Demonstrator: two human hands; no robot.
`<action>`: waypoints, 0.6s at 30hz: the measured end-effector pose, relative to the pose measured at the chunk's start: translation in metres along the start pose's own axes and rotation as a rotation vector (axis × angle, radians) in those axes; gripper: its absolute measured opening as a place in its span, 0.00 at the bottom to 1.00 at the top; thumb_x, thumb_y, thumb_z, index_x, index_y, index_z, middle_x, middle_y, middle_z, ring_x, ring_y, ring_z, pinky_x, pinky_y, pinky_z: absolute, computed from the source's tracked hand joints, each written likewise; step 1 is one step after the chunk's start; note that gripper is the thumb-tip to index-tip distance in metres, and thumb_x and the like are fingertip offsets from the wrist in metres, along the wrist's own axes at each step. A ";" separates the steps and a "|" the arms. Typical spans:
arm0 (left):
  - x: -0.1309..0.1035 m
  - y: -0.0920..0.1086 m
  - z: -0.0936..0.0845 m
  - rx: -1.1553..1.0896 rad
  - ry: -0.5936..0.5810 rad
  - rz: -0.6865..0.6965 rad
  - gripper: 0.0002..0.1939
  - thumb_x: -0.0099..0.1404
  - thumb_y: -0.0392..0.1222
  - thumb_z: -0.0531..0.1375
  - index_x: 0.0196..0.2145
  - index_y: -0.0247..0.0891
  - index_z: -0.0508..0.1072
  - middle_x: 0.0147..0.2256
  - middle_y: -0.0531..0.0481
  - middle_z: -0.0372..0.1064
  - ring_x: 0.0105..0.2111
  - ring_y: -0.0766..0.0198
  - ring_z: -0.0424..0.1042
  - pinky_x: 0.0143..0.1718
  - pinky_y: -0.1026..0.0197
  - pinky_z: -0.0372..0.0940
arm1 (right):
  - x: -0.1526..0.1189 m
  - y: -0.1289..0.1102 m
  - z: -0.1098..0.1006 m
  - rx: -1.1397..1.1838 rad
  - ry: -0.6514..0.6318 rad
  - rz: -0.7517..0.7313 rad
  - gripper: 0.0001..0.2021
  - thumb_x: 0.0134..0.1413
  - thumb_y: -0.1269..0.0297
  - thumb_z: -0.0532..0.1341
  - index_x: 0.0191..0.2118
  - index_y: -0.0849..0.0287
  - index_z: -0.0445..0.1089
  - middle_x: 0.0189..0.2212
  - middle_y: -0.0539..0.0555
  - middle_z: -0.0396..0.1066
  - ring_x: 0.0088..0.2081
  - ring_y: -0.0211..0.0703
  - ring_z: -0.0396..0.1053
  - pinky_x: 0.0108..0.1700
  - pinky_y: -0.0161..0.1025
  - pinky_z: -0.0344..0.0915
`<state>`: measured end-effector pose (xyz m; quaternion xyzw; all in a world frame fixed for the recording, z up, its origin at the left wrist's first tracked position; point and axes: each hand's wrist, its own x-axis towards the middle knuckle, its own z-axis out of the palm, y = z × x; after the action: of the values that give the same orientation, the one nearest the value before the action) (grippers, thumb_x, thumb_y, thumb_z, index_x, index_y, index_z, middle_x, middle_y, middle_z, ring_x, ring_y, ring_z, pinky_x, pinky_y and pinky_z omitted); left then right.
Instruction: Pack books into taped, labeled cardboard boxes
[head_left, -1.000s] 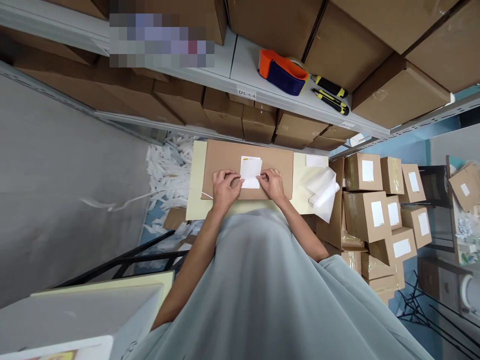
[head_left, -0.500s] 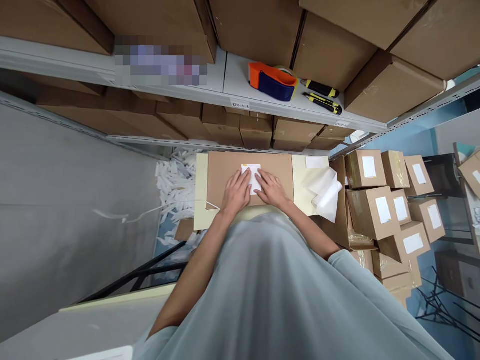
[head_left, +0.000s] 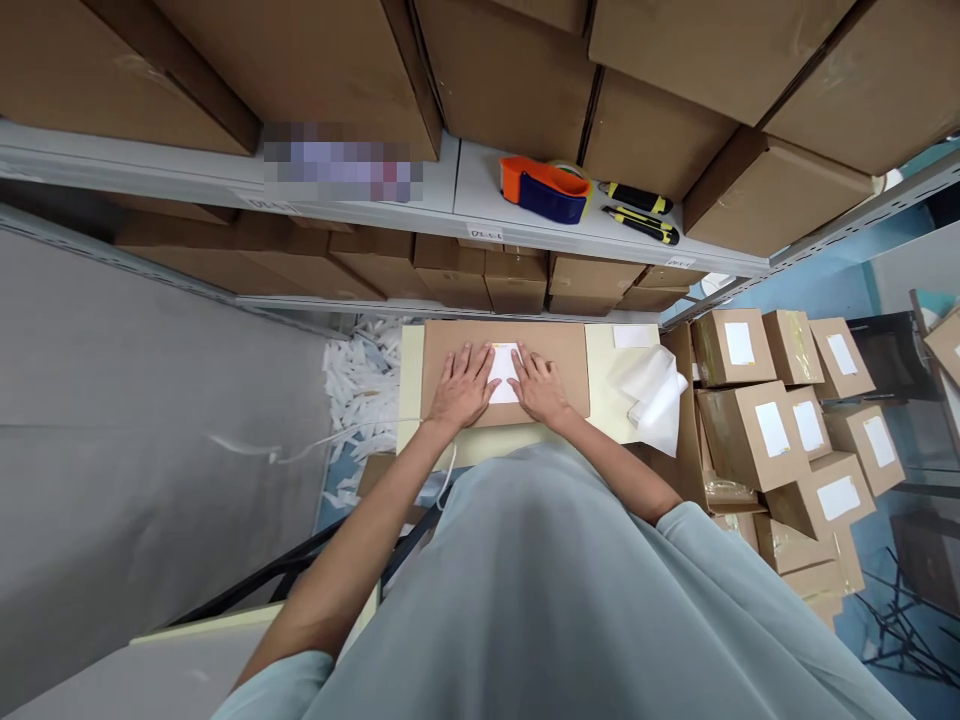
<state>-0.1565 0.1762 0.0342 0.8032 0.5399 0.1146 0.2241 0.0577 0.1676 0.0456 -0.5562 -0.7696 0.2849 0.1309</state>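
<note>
One white label [head_left: 503, 374] between both hands [head_left: 462, 388].

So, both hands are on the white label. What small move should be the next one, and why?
I would probably smooth the left hand and right hand lightly outward over the side edges of the white label. It lies on the brown cardboard, and both palms are down with fingers at those edges. The hands partly hide them, so I cannot tell if they lie flat.
</note>
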 end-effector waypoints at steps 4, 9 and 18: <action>-0.003 0.003 0.001 -0.014 -0.005 0.017 0.35 0.82 0.50 0.50 0.80 0.36 0.61 0.81 0.35 0.51 0.83 0.35 0.39 0.79 0.24 0.35 | -0.016 -0.002 0.005 -0.091 -0.023 0.000 0.34 0.80 0.47 0.56 0.82 0.52 0.57 0.85 0.58 0.45 0.84 0.63 0.44 0.82 0.69 0.43; -0.018 0.013 0.009 -0.034 -0.021 0.033 0.34 0.82 0.49 0.51 0.80 0.39 0.62 0.80 0.36 0.54 0.83 0.35 0.41 0.79 0.22 0.31 | -0.015 -0.009 0.015 -0.122 0.005 0.106 0.33 0.83 0.53 0.49 0.84 0.58 0.51 0.85 0.58 0.43 0.86 0.59 0.35 0.84 0.66 0.37; -0.091 0.022 0.006 -0.235 0.283 -0.459 0.37 0.82 0.54 0.47 0.80 0.34 0.60 0.82 0.29 0.42 0.83 0.29 0.31 0.78 0.20 0.34 | -0.074 0.003 -0.016 0.098 0.237 0.324 0.45 0.73 0.33 0.57 0.83 0.54 0.56 0.84 0.57 0.44 0.86 0.64 0.33 0.85 0.65 0.34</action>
<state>-0.1716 0.0839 0.0447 0.6047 0.7164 0.2336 0.2579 0.0939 0.1037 0.0649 -0.6955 -0.6344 0.2718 0.2000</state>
